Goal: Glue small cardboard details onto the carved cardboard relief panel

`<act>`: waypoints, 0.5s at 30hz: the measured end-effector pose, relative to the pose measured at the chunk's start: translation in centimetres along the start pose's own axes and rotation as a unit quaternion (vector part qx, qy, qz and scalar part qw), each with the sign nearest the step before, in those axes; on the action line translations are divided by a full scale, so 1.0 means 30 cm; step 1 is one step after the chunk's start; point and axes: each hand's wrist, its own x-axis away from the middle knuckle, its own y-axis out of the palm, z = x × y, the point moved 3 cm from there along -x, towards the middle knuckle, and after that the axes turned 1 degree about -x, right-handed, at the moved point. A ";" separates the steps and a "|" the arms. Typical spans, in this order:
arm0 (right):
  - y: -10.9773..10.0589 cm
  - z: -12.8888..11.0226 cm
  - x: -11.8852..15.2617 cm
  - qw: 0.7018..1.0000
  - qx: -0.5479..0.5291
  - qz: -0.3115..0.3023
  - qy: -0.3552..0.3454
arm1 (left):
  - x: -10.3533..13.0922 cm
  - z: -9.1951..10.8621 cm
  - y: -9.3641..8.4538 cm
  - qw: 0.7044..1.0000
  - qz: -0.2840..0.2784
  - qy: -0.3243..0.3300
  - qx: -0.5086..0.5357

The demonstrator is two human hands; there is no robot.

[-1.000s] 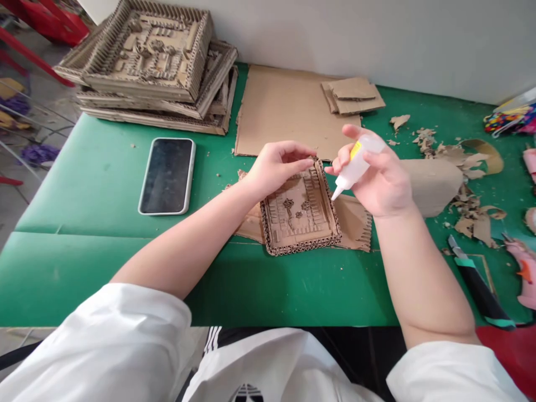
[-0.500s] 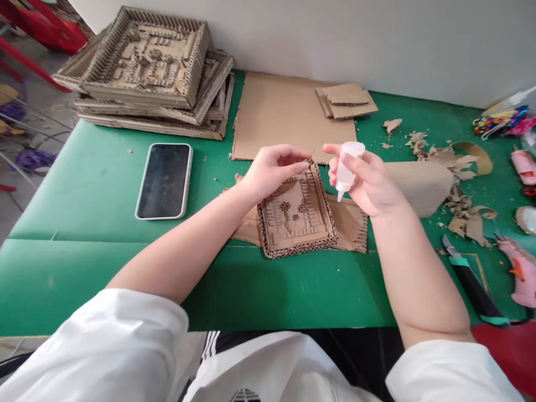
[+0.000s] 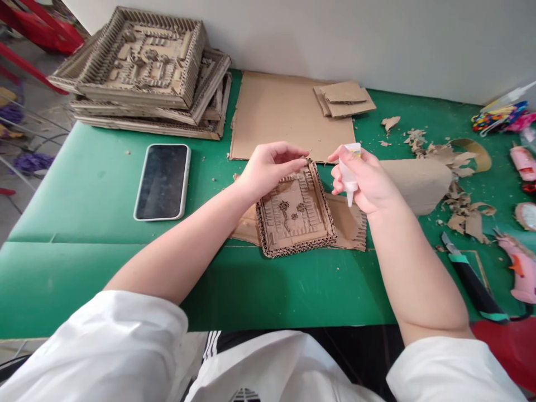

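- 2 white sleeves (image 3: 138, 329) frame the near side of the green worktop (image 3: 230, 296).
- At the near right lies a black-and-green knife (image 3: 477, 285), blade angled away; a pink tool (image 3: 519, 268) with an orange trigger sits just beside it. The right forearm (image 3: 422, 268) comes between them and the tray.
- The shallow cardboard tray (image 3: 310, 223) rests mid-worktop on a loose cardboard strip (image 3: 349, 220). Inside its corrugated walls are 3 flower-like curls (image 3: 294, 216) and ridged strips.
- The right hand (image 3: 371, 181) holds a translucent bottle (image 3: 349, 176) right of the tray, its grip closed around the body, nozzle downward; the contents are unclear.
- The left hand (image 3: 270, 170) rests over the tray's far edge, thumb and fingers close together; I cannot tell whether its grip pinches anything.
- Left of the tray, a phone (image 3: 162, 181) lies flat.
- A cardboard roll (image 3: 419, 184) sits right behind the right hand, with torn scraps (image 3: 471, 218) beside it.
- Farther back, a cardboard sheet (image 3: 276, 117) bears small offcuts (image 3: 345, 95).
- At the far left, larger trays (image 3: 138, 97) are stacked askew; the top 1 contains cardboard relief pieces.
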 end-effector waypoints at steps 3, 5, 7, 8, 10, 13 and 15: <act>-0.009 0.007 -0.007 1.000 -0.002 0.009 0.005 | 0.000 -0.001 0.001 1.000 -0.003 0.002 -0.001; -0.009 0.007 -0.008 1.000 0.001 0.013 -0.002 | 0.000 0.001 0.002 1.000 -0.004 0.002 -0.002; -0.007 0.005 -0.008 1.000 0.012 0.022 -0.018 | 0.000 0.003 0.003 1.000 -0.003 0.003 -0.003; -0.006 0.003 -0.007 0.999 0.019 0.030 -0.030 | 0.000 0.004 0.003 1.000 -0.003 0.003 -0.003; -0.004 -0.002 -0.006 0.996 0.039 0.047 -0.061 | 0.001 0.006 0.003 1.000 -0.002 0.002 -0.004; -0.007 -0.010 -0.005 0.988 0.079 0.072 -0.110 | 0.002 0.008 0.001 1.000 0.000 0.000 -0.009; -0.013 -0.013 -0.005 0.980 0.113 0.089 -0.141 | 0.003 0.010 0.001 1.000 0.000 0.001 -0.014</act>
